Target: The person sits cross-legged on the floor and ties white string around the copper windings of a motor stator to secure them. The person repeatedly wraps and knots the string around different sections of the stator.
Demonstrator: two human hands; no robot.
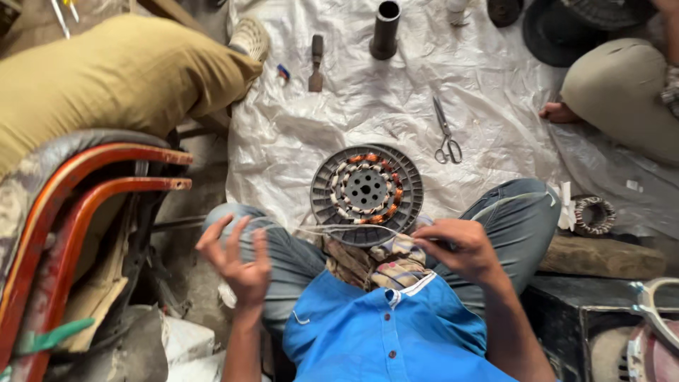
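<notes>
While I sit cross-legged on the floor: my blue shirt (382, 332) fills the near edge.
Left hand (237, 258): raised over my left knee, fingers spread, gripping nothing that I can make out.
Right hand (456, 247): fingers pinched on a thin pale wire (339, 228) that runs left across my lap.
Stator (366, 192): a round grey motor stator with copper windings, propped against my shins between my knees, just beyond the wire.
Sheet (353, 106): crumpled white plastic under the stator.
Scissors (445, 134): beyond the stator, to the right.
Chisel (316, 64): farther, left of centre.
Dark metal tube (385, 30): upright at the far edge.
Another person's knee (622, 92): far right.
</notes>
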